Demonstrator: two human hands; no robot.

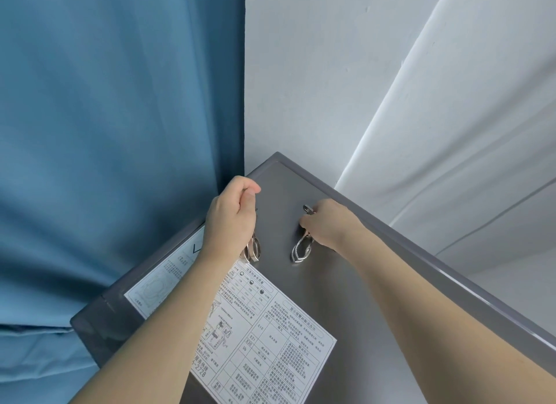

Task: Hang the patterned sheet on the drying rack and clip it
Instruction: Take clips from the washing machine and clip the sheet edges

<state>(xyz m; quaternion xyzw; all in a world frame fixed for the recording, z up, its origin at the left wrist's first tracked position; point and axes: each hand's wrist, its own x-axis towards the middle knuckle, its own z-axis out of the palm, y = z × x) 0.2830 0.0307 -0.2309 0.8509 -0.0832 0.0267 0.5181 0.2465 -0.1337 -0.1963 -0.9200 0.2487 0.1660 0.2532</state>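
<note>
nearest the camera, a white instruction sheet (264, 337) printed with tables and diagrams lies on the grey appliance top (346, 283), and the left forearm crosses over its left part. beyond the sheet, further in on the appliance top, the left hand (231, 220) is curled into a loose fist around metal clips (252, 250), whose looped ends stick out from under the palm toward the sheet. to the right of it, on the same top, the right hand (328, 226) has its fingers curled down on a second metal clip (301, 248); that clip's loop end lies on the grey surface and points back toward the camera. the two hands are apart, with bare grey top between them. past the far left edge of the appliance top hangs a blue curtain (114, 126), and past its far right edge a white fabric (451, 117) slopes against the pale wall (301, 72). the patterned sheet and drying rack are not in view.
</note>
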